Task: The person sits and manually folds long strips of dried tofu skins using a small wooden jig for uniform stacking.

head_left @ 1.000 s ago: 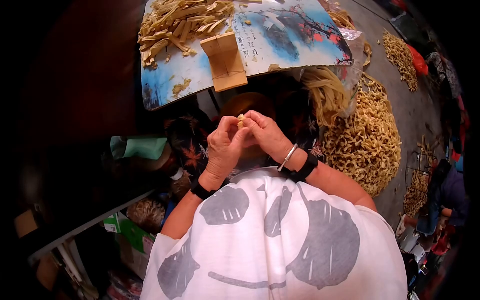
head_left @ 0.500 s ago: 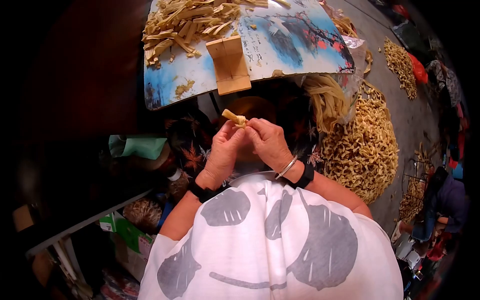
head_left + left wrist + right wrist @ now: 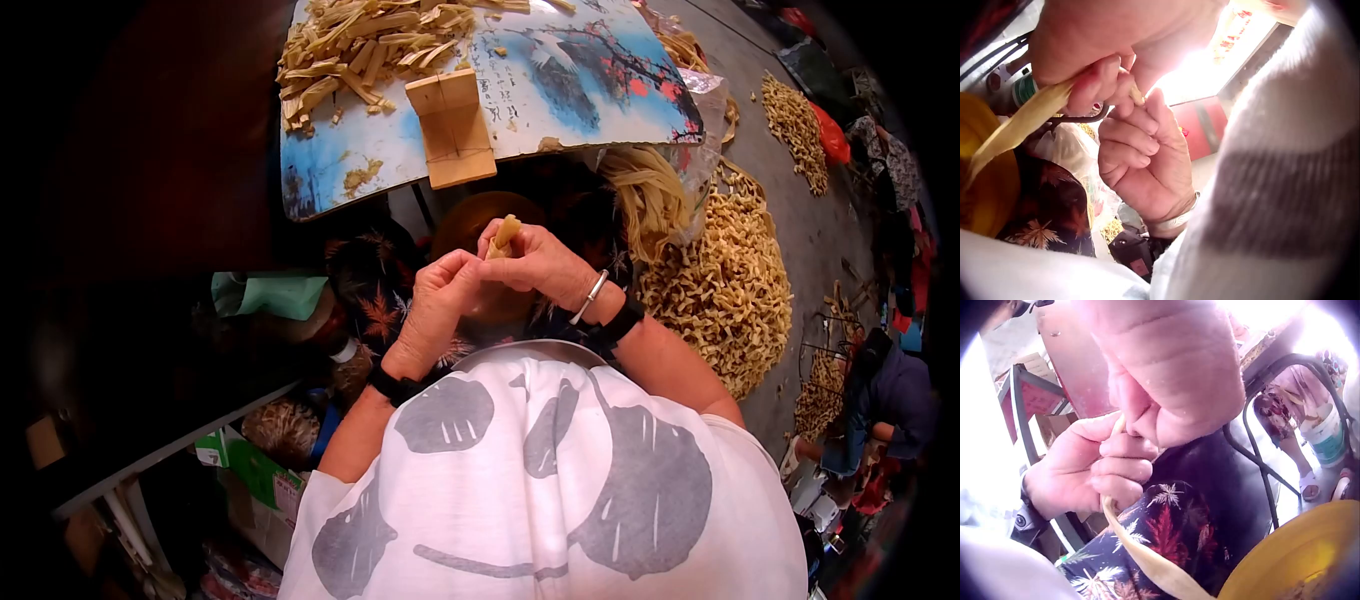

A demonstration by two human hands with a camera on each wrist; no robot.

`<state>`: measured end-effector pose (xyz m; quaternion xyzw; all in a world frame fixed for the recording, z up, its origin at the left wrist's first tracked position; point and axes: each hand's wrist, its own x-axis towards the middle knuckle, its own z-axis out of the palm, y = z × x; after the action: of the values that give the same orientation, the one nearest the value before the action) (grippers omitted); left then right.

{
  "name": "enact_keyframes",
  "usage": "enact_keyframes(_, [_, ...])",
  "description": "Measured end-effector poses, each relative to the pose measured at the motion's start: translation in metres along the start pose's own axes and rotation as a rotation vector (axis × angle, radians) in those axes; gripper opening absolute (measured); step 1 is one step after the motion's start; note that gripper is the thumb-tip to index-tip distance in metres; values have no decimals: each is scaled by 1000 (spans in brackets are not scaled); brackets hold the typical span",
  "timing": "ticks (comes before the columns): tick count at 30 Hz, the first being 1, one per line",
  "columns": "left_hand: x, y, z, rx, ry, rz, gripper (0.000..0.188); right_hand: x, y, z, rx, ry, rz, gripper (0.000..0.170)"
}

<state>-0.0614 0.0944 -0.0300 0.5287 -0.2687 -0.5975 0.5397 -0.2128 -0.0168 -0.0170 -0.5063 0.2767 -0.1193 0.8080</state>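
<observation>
Both hands meet over the lap in the head view. The right hand (image 3: pixel 550 270) pinches a folded yellow strip (image 3: pixel 507 233), whose short end sticks up past the fingers. Against it, the left hand (image 3: pixel 435 305) has its thumb and forefinger together. In the left wrist view, a long pale tail of the strip (image 3: pixel 1019 128) trails from the left hand (image 3: pixel 1122 40), and the right hand (image 3: pixel 1144 156) has curled fingers. The right wrist view shows the tail (image 3: pixel 1154 569) leaving the left hand's curled fingers (image 3: pixel 1122 469); the knot itself is hidden.
A painted board (image 3: pixel 590 100) ahead bears cut strips (image 3: pixel 365 50) and a small wooden stand (image 3: pixel 455 130). Long strips (image 3: pixel 650 200) hang at its right corner. A big heap of knotted pieces (image 3: pixel 720 290) lies right. A yellow basin (image 3: pixel 1304 550) is between the knees.
The knotted piece has turned from pointing up-left between both hands to standing upright at the right hand. The right hand has rotated over it; the left has shifted slightly left and down.
</observation>
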Motion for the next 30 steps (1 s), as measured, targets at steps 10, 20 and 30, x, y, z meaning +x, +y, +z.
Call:
enact_keyframes(10, [-5,26,-15,208,-53,-57,19,5,-9,-7,121,191,72,10])
enact_keyframes(20, [94,104,-26,906,314,706,15,80,-75,-13,-661,609,-674,15])
enact_keyframes(30, [145,82,-55,400,299,301,21,106,-64,-41,-997,607,-583,13])
